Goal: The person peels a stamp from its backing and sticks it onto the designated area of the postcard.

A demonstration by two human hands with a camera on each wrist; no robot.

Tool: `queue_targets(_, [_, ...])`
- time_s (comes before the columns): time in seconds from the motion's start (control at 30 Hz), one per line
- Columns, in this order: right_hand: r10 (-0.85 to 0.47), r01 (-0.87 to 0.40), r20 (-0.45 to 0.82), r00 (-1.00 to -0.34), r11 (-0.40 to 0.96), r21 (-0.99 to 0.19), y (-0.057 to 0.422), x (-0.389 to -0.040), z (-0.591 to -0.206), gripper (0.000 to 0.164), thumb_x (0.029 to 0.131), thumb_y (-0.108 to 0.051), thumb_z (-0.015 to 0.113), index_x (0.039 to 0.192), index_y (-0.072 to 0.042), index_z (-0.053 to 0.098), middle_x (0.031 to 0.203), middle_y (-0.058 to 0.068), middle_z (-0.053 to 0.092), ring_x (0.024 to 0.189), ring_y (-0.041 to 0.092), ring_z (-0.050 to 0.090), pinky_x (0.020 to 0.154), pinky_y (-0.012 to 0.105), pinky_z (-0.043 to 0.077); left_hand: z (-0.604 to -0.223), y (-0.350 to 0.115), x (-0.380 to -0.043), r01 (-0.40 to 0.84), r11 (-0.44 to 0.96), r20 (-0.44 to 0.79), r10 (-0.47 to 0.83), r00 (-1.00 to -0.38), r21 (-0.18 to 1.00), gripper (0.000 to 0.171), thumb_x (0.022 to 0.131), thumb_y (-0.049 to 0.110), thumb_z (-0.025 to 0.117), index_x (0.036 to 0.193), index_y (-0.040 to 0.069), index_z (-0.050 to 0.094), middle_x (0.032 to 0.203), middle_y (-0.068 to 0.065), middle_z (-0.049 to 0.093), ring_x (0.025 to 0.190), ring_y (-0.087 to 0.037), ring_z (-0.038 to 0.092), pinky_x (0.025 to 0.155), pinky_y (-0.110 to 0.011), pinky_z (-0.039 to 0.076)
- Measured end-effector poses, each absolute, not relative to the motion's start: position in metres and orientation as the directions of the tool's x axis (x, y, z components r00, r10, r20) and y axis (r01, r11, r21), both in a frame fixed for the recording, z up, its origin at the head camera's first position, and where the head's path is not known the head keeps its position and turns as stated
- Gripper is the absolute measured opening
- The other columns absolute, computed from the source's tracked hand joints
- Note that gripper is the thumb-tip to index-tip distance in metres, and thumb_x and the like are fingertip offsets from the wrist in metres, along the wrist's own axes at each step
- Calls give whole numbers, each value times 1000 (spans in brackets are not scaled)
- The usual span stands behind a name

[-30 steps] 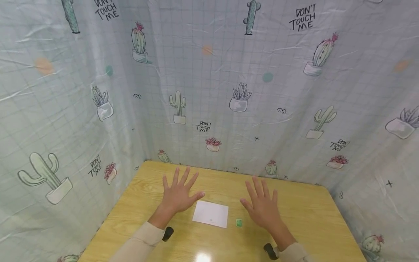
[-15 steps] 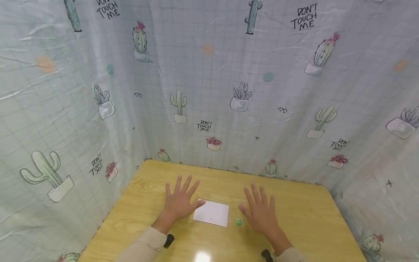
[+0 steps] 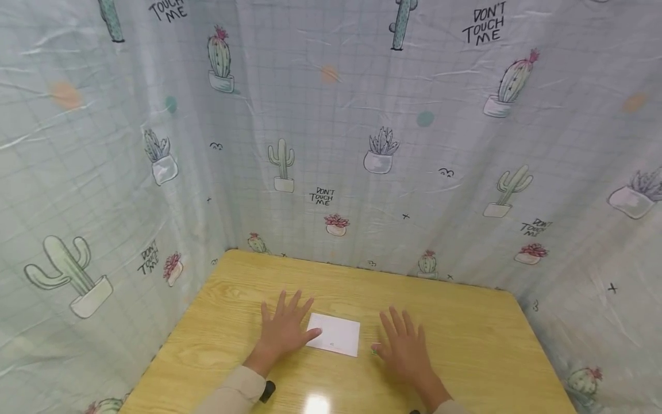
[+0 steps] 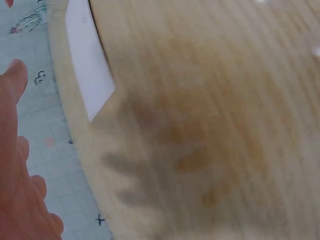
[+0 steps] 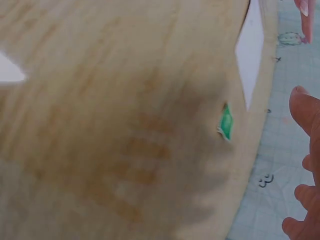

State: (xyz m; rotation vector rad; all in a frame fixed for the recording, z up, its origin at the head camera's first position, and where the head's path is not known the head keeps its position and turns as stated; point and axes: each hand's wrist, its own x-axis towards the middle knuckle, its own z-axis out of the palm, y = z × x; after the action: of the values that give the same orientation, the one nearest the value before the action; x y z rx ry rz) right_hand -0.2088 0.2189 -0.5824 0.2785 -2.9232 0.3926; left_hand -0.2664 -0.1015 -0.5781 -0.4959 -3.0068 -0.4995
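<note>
The person's left hand [image 3: 281,333] and right hand [image 3: 407,352] hovered above the wood-grain tabletop [image 3: 465,328], all 10 fingers spread. Seen from the head, 1 thumb overlapped the left edge of the white paper [image 3: 337,335]; the other partly hid the small green square [image 5: 226,123] near the paper's right edge.

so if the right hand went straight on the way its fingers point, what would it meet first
Probably the patterned curtain behind the table; the head view shows nothing standing between it and the right hand. Depth is unclear, though: if the hand angles down, the table could come first.
</note>
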Motion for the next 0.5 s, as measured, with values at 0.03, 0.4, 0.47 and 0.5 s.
queue_targets(0.03, [-157,-203,195,-968,949,-242,219,-208,-585,75,96,-49,70,157,-14,45,168,15,36,154,49,31,112,83,28,-582,-101,-266,324,896,106,306,-946,303,83,94,74,55,161,29,40,174,-8,27,161,-49,16,116,-87,6])
queue_targets(0.4, [-100,-152,150,-984,910,-386,217,-204,-606,67,94,-36,77,151,-11,53,164,17,44,149,52,40,112,78,36,-601,-97,-264,284,899,-24,309,-951,335,79,97,71,52,162,27,39,174,-11,27,160,-51,16,115,-88,5])
queue_targets(0.47, [-100,-155,154,-983,899,-409,216,-203,-608,66,93,-34,78,149,-10,55,163,17,46,147,50,44,114,72,39,-601,-96,-263,277,895,-40,309,-950,349,78,98,69,54,162,26,39,173,-12,27,159,-52,16,115,-88,4])
queue_targets(0.5, [-103,-162,162,-981,896,-413,216,-203,-609,65,93,-33,78,148,-9,56,161,18,47,145,49,47,115,69,41,-601,-96,-262,274,893,-45,309,-950,356,78,98,67,55,161,25,40,173,-13,28,159,-53,16,115,-88,4])
